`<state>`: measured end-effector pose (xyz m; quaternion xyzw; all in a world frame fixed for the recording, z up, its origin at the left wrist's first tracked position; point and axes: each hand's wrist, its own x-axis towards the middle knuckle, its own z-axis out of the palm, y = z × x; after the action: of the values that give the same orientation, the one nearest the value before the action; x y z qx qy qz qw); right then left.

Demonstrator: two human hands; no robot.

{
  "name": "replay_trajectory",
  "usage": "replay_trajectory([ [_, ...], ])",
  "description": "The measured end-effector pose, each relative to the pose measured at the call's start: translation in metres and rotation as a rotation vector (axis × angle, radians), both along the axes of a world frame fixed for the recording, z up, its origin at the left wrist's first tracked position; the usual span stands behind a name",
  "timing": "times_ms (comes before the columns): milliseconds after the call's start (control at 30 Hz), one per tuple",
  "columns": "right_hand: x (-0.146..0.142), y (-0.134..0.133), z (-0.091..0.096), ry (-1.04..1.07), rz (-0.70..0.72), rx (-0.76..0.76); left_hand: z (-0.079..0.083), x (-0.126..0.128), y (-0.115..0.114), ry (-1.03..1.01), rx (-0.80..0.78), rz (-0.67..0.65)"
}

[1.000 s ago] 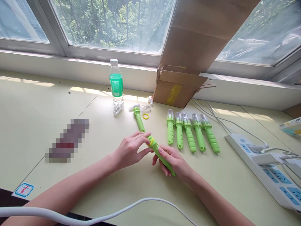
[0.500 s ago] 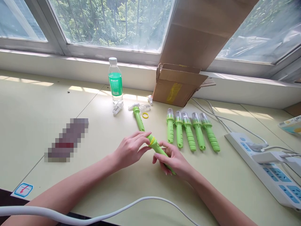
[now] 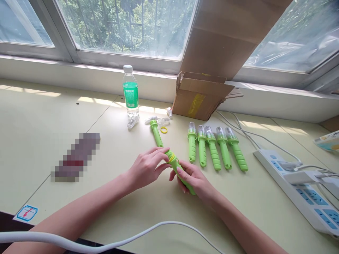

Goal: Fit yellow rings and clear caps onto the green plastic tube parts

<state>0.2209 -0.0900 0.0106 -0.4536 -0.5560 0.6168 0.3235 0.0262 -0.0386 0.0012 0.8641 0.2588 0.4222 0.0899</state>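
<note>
Fingers of the right hand [image 3: 197, 178] have closed back around the green handle [image 3: 175, 165], steadying it, it seems, over the table [image 3: 127, 208], while the left hand [image 3: 147, 165] pinches its threaded end beside the yellow ring [image 3: 172, 157]

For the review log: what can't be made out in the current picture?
All in the head view:
Threaded tip of the held green handle: partly covered by the left hand.
Its lower body: partly behind the right hand.
Dark item on the table's left: pixelated.
Bottle label: fine print too small.
Printed packet: cut off by the right edge.
</note>
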Motion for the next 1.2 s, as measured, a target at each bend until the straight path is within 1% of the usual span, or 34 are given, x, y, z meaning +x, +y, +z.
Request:
replay_trajectory([
  [300,0.0019,-0.0005,-0.0025,0.036,-0.023,-0.052,-0.0021,0.0016,-0.0006,-0.016,0.007,-0.003],
  [433,0.0028,0.0003,-0.0023,0.081,-0.018,-0.059,-0.0026,0.0005,0.0003,-0.009,-0.012,-0.030],
  [567,0.0040,0.0009,-0.0015,0.098,-0.014,-0.052,-0.0022,-0.0010,0.0013,0.002,-0.034,-0.064],
  [800,0.0024,0.0006,-0.0002,0.120,-0.006,-0.017,-0.0008,-0.0019,0.0013,-0.006,-0.043,-0.076],
  [967,0.0047,0.0011,-0.0032,0.124,0.019,-0.055,0.0001,-0.0027,0.0008,0.000,-0.072,-0.087],
  [1100,0.0059,0.0007,-0.0041,0.093,-0.008,-0.064,0.0010,-0.0031,0.0005,0.012,-0.081,-0.127],
  [1200,0.0057,0.0006,-0.0036,0.050,-0.019,-0.061,-0.0012,-0.0022,0.0010,0.005,-0.059,-0.112],
])
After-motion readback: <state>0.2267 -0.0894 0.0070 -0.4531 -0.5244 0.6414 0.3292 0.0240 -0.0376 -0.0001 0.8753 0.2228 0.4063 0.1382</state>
